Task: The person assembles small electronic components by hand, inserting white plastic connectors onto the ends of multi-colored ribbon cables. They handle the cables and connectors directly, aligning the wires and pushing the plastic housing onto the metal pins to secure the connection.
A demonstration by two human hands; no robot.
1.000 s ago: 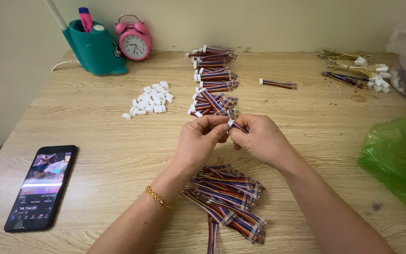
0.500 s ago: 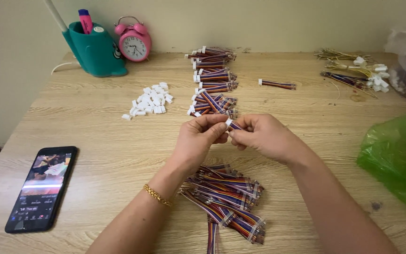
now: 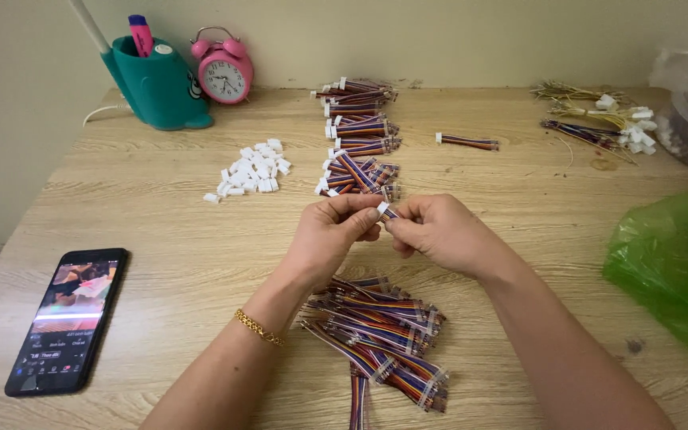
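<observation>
Both hands are up over the middle of the tabletop, meeting fingertip to fingertip. The left hand has its grip pinched tight, thumb against forefinger, on a small white connector. The right hand is closed just as snugly on the short bundle of coloured wires running out of that connector. Only a sliver of wire shows between the two grips, so both hands hold right at the joint, which looks like the way to keep something this small steady and lined up.

Directly beneath the wrists lies a loose heap of wire bundles, striped in rainbow colours, fanned out and overlapping, within easy reach of either hand. Farther back, a neater column of bundles runs toward the wall, most with white ends showing. To the left of that column sits a little pile of loose white connectors, near the working spot.

One stray bundle lies apart on the right, and more wires with white pieces sit in the far right corner. A green plastic bag crowds the right edge. On the left, a phone lies flat with its screen lit, angled toward the person. A teal pen holder and a pink alarm clock stand by the wall.
</observation>
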